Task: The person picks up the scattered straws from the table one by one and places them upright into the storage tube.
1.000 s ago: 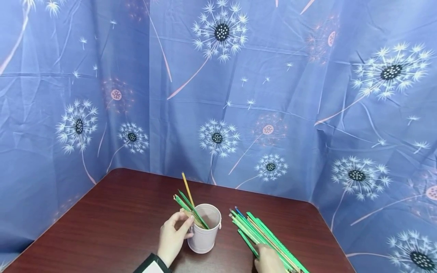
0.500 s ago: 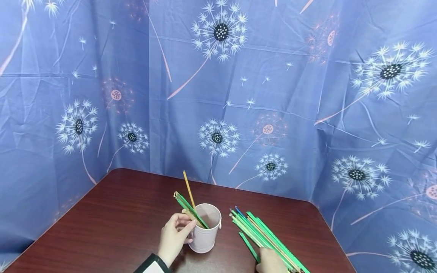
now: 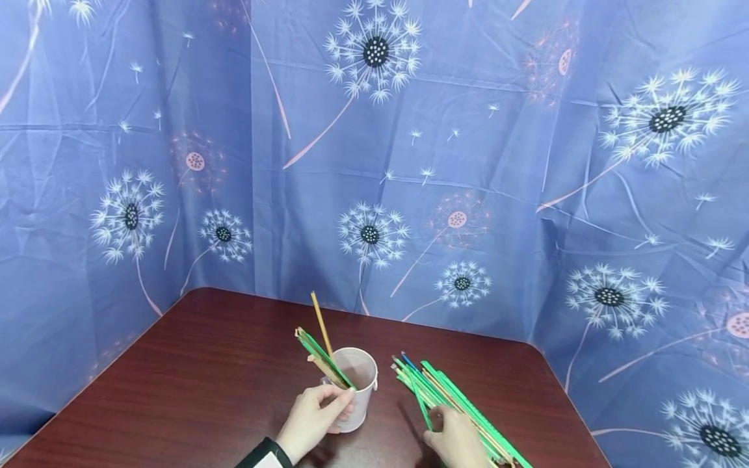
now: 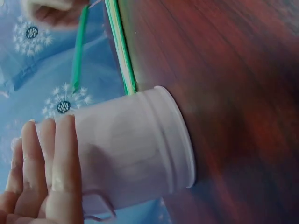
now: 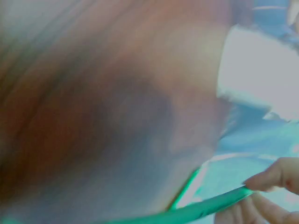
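Observation:
My left hand holds a small pale bucket by its near left side, thumb at the rim and fingers along the outer wall in the left wrist view. Inside lean a yellow pencil and several green and wood-coloured pencils, all tilted left. My right hand pinches one green pencil near its end, thumb on top and fingers beneath in the right wrist view. That pencil slants up over the left side of a bundle of mostly green pencils on the table.
The dark red-brown wooden table has rounded back corners. A blue curtain with dandelion prints hangs along its back and sides. One blue pencil pokes out at the bundle's far end.
My right hand has raised the green pencil, swinging its far end over the bundle. My left hand has shifted slightly right and down along the bucket, thumb closer to the front rim.

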`<state>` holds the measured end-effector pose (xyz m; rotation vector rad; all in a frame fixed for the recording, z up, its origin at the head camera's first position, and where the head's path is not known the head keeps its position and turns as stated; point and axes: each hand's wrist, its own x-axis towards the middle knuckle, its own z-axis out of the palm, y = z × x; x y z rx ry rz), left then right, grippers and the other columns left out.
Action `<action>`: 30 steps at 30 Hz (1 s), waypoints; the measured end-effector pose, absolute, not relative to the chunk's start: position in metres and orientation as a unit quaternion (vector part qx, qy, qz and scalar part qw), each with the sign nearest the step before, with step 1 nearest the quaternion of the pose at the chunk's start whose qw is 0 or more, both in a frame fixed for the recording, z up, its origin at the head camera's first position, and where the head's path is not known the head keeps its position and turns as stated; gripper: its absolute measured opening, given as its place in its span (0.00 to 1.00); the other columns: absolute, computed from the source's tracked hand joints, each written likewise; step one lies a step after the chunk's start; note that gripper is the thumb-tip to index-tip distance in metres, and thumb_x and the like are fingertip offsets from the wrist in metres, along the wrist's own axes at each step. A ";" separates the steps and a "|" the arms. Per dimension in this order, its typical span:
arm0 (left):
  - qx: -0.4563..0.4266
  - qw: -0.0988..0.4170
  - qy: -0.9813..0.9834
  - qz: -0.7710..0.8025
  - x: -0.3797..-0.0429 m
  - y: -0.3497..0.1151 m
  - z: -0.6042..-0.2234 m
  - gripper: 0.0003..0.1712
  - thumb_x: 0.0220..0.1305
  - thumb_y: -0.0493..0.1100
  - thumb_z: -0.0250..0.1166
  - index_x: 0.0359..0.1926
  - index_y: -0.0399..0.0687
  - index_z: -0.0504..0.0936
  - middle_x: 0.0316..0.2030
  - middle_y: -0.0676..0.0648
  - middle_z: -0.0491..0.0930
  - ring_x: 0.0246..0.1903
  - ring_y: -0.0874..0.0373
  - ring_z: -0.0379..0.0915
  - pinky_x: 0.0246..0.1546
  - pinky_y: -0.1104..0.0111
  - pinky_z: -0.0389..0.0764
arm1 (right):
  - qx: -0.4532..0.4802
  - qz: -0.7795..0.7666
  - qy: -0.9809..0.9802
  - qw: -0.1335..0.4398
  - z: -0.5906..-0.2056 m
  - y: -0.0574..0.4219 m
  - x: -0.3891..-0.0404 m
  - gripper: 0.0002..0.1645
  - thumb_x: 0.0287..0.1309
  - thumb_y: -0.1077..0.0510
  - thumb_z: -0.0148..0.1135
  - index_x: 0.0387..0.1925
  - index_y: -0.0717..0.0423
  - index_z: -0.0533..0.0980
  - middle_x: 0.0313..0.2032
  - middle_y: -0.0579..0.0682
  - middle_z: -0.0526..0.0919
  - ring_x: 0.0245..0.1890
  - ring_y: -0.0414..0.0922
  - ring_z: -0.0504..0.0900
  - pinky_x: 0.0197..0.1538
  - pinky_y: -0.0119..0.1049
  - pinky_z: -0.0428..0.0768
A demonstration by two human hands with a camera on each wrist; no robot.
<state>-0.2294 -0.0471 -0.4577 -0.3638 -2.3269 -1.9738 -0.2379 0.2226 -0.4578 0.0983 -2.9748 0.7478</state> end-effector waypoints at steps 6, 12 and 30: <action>-0.175 0.055 -0.768 -0.613 -0.227 -0.037 -0.454 0.19 0.67 0.52 0.64 0.44 0.39 0.86 0.37 0.43 0.88 0.34 0.68 0.82 0.32 0.75 0.85 | 0.074 0.406 -0.909 0.055 -0.436 0.194 -0.225 0.18 0.43 0.65 0.67 0.41 0.59 0.80 0.28 0.44 0.80 0.27 0.33 0.75 0.30 0.26 0.75; -0.186 0.024 -0.742 -0.644 -0.227 -0.028 -0.450 0.24 0.67 0.52 0.65 0.52 0.36 0.81 0.44 0.39 0.86 0.37 0.65 0.84 0.33 0.69 0.89 | 0.120 0.493 -0.862 -0.020 -0.420 0.175 -0.217 0.20 0.49 0.65 0.65 0.47 0.64 0.78 0.34 0.49 0.82 0.31 0.37 0.78 0.31 0.28 0.79; -0.141 0.117 -0.721 -0.669 -0.221 -0.023 -0.436 0.10 0.62 0.46 0.70 0.40 0.45 0.85 0.32 0.50 0.88 0.30 0.66 0.84 0.33 0.74 0.86 | 0.215 0.447 -0.868 -0.028 -0.422 0.174 -0.218 0.09 0.58 0.60 0.68 0.41 0.56 0.82 0.37 0.50 0.85 0.32 0.34 0.81 0.34 0.28 0.82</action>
